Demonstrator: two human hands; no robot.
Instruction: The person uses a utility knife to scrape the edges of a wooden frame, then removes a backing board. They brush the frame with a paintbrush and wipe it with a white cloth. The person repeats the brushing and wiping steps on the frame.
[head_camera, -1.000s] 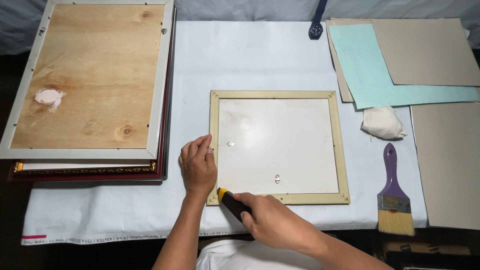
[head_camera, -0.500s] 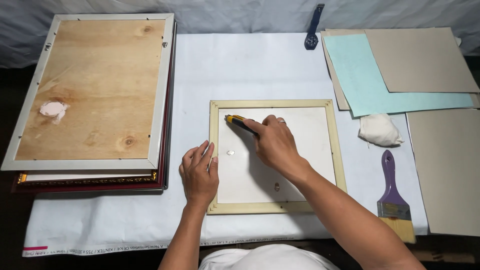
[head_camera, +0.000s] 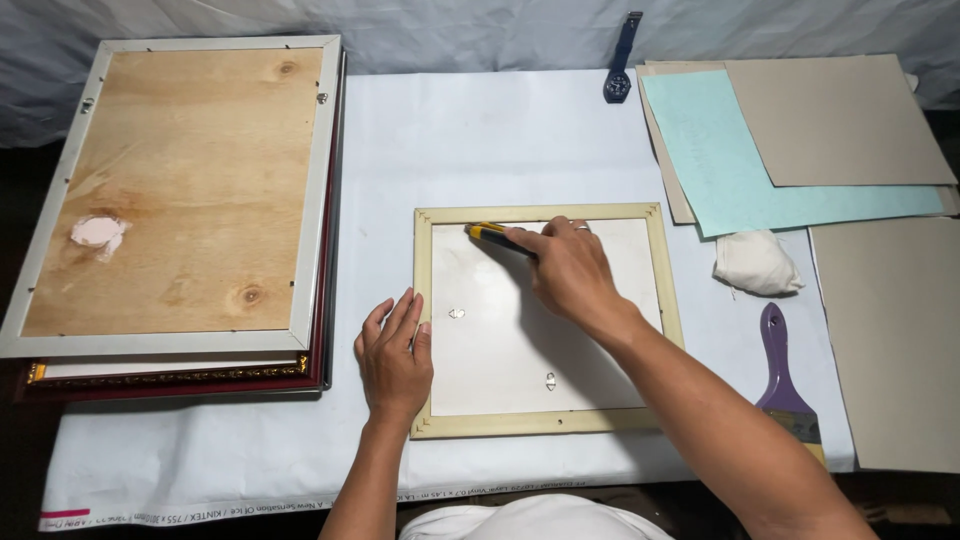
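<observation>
A small cream-coloured picture frame (head_camera: 545, 320) lies face down in the middle of the white-covered surface (head_camera: 480, 130), its pale backing board showing with two little metal hangers on it. The left hand (head_camera: 395, 362) lies flat on the frame's left rail, fingers spread, its grip closed on nothing — it simply pins the frame in place. The right hand (head_camera: 570, 272) reaches across the backing and its grip is wrapped around a yellow-and-black utility knife (head_camera: 492, 235), whose tip sits just inside the frame's top rail, near the upper left corner.

By the look of it, the step in hand is a cut or score along the seam where backing meets frame, here at the top edge. The next move calls for a steady pull along that inner edge with the blade kept tight to the rail, while the left hand keeps the frame from sliding (and stays well out of the blade's line).

To the left is a stack of larger frames (head_camera: 180, 200), the top one face down with a plywood back and a pale patch on it. To the right lie sheets of grey card (head_camera: 840, 120) and a light blue-green sheet (head_camera: 760, 165), a bunched white cloth (head_camera: 755, 263) just below them, and a purple-handled brush (head_camera: 785, 380) near the front edge — none touched. A dark wristwatch (head_camera: 620, 60) lies at the far edge.
</observation>
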